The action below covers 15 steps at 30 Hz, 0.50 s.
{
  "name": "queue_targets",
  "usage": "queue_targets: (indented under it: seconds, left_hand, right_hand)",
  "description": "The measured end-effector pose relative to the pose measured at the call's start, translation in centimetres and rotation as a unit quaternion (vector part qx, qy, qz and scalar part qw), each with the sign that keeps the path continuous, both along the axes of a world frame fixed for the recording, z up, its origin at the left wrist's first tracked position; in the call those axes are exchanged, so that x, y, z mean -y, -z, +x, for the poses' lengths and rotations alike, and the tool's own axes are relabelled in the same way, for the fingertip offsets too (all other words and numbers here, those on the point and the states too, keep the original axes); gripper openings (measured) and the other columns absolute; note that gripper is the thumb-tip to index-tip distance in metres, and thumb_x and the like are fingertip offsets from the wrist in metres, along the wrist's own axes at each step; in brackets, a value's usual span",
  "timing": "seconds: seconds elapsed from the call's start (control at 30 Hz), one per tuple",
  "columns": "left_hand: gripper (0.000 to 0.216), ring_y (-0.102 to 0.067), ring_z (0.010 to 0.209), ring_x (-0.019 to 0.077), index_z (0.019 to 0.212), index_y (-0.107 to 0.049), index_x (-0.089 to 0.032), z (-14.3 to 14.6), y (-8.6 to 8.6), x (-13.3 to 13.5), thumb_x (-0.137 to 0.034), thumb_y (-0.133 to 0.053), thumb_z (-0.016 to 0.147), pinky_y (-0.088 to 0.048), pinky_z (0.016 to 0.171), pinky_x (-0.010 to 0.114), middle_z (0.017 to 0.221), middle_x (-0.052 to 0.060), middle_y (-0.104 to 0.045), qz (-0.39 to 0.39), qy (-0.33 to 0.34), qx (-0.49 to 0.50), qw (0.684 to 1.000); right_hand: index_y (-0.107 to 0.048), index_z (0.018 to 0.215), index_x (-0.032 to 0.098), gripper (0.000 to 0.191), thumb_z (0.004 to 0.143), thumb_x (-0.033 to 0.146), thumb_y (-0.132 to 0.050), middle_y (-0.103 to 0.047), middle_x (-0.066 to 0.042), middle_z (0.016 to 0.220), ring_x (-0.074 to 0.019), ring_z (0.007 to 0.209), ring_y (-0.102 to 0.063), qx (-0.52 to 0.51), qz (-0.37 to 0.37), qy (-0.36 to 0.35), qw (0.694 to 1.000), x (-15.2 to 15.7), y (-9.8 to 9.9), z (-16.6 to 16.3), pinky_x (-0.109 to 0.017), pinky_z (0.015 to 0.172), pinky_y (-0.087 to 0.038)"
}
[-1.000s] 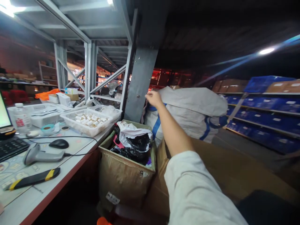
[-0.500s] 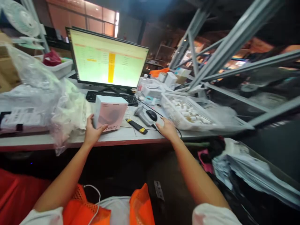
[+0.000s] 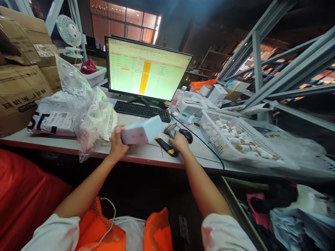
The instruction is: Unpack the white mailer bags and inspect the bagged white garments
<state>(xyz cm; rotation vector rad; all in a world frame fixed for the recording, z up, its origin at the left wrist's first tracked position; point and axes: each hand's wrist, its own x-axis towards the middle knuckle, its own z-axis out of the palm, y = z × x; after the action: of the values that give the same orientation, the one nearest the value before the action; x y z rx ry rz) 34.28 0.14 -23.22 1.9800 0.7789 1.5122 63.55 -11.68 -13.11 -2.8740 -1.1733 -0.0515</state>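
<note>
My left hand (image 3: 118, 144) is closed on the left end of a pale blue and pink box (image 3: 143, 130), which is tilted and smeared by motion above the desk. The fingers of my right hand (image 3: 180, 142) are wrapped round the handle of a grey barcode scanner (image 3: 171, 129), whose head points up and left. A yellow and black box cutter (image 3: 166, 146) lies between the box and my right hand. Just right of the scanner sits a black computer mouse (image 3: 186, 135). A black keyboard (image 3: 141, 110) lies behind the box.
A lit monitor (image 3: 146, 69) stands at the back. On the left are clear plastic bags (image 3: 98, 116), a white parcel (image 3: 59, 120) and cardboard boxes (image 3: 23, 94). To the right, a white basket (image 3: 211, 134) holds several small rolls. Below it is a bin of bags (image 3: 293, 212).
The box has been lifted and tipped, so its pale blue side faces up. My right hand has gone from reaching beside the mouse to gripping the scanner. The view has swung left.
</note>
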Motion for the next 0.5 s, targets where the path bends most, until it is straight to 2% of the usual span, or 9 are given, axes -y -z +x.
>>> queue_targets:
  seconds: [0.1,0.17,0.23,0.33,0.43,0.5]
  left_hand:
    - [0.070,-0.010,0.162,0.0346,0.133,-0.052,-0.028,-0.4,0.7,1.0,0.005,-0.063,0.072,-0.024,0.126,0.064,0.160,0.012,-0.044,0.167,0.002,-0.077,0.983]
    - [0.073,-0.005,0.163,0.0360,0.134,-0.053,-0.030,-0.6,1.1,1.5,0.009,-0.058,0.072,-0.025,0.125,0.066,0.165,0.011,-0.036,0.215,0.009,-0.107,0.971]
    - [0.075,-0.008,0.162,0.0377,0.137,-0.051,-0.029,-0.6,1.4,1.9,0.008,-0.058,0.072,-0.028,0.124,0.066,0.167,0.012,-0.029,0.221,0.010,-0.115,0.968]
    - [0.083,-0.019,0.159,0.0372,0.145,-0.043,-0.026,-0.3,1.7,2.0,0.007,-0.059,0.070,-0.032,0.123,0.063,0.164,0.017,-0.029,0.199,-0.002,-0.102,0.975]
    - [0.089,-0.028,0.155,0.0367,0.150,-0.034,-0.025,0.0,1.9,2.0,0.004,-0.062,0.071,-0.035,0.122,0.061,0.161,0.020,-0.032,0.184,-0.028,-0.089,0.979]
    - [0.091,-0.031,0.153,0.0372,0.152,-0.029,-0.026,0.1,2.0,2.0,0.002,-0.063,0.073,-0.037,0.121,0.061,0.159,0.020,-0.033,0.181,-0.044,-0.094,0.978]
  right_hand:
    - [-0.060,0.132,0.006,0.048,0.089,0.028,-0.060,-0.066,-0.027,0.131,-0.0388,0.124,-0.064,-0.030,0.018,0.022,0.999,-1.2,-0.6,0.0,-0.043,0.100,-0.052]
    - [-0.065,0.123,0.006,0.041,0.091,0.032,-0.060,-0.070,-0.026,0.120,-0.0370,0.114,-0.069,-0.056,0.023,0.026,0.998,-1.5,-2.1,0.4,-0.042,0.094,-0.054]
    - [-0.068,0.109,0.009,0.033,0.094,0.036,-0.058,-0.073,-0.019,0.100,-0.0291,0.090,-0.073,-0.095,0.034,0.018,0.995,-1.5,-4.8,0.8,-0.038,0.079,-0.057]
    - [-0.065,0.091,0.014,0.030,0.096,0.043,-0.062,-0.066,-0.008,0.072,-0.0154,0.055,-0.059,-0.197,0.068,-0.023,0.978,-1.1,-10.3,0.2,-0.029,0.054,-0.050]
    - [-0.062,0.081,0.017,0.036,0.090,0.049,-0.074,-0.057,-0.003,0.062,-0.0112,0.048,-0.050,-0.266,0.039,-0.084,0.959,-1.1,-15.6,-2.5,-0.025,0.044,-0.042]
    - [-0.063,0.079,0.017,0.041,0.084,0.054,-0.080,-0.053,-0.001,0.059,-0.0101,0.046,-0.048,-0.299,-0.008,-0.119,0.947,-1.7,-17.8,-5.1,-0.024,0.042,-0.040]
